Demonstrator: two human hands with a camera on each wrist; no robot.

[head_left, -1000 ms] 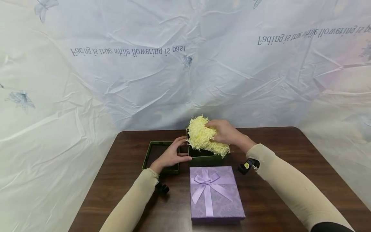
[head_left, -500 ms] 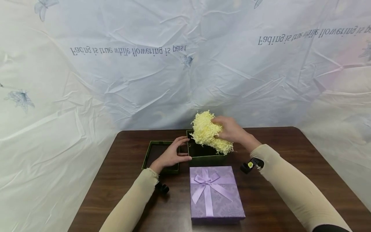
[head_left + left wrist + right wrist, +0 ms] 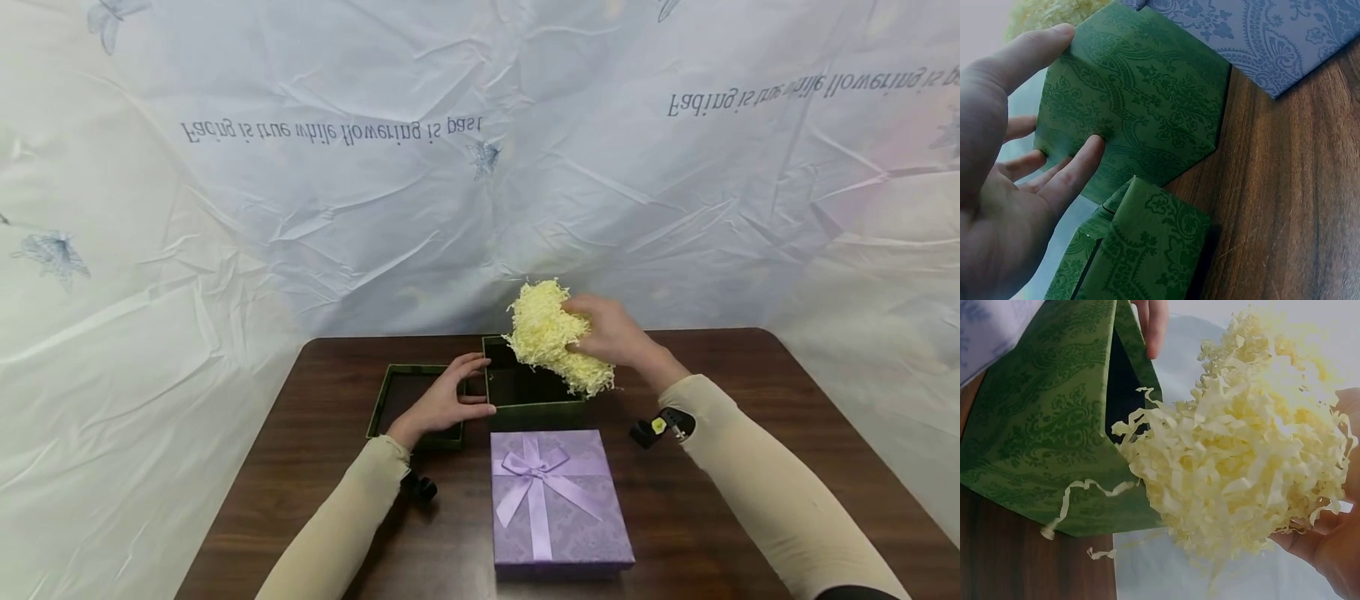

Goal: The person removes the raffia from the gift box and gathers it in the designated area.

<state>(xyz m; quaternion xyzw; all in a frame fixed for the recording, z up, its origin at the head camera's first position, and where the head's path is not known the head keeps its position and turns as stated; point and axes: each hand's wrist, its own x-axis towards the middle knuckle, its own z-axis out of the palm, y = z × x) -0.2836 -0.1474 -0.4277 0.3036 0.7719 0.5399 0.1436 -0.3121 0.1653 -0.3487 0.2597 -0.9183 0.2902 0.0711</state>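
Note:
In the head view my right hand [image 3: 611, 333] grips a big clump of pale yellow shredded paper [image 3: 547, 329] above the right side of a dark green box [image 3: 536, 414]. Loose strands hang from the clump in the right wrist view, where it overlaps the opening of the patterned box [image 3: 1041, 425]. My left hand [image 3: 444, 400] rests on the box's left side, fingers spread and fairly straight. Thumb and fingertips touch the green wall [image 3: 1141, 106] in the left wrist view. The box's inside looks dark.
A green lid [image 3: 380, 404] lies upturned left of the box, partly behind my left hand. Nearer me on the brown wooden table [image 3: 712, 500] stands a lilac gift box [image 3: 562, 533] with a ribbon bow. A pale printed sheet [image 3: 480, 208] hangs behind the table.
My right hand has lifted the shredded paper up and to the right, uncovering more of the green box's dark inside. The left hand has stayed at the box's side.

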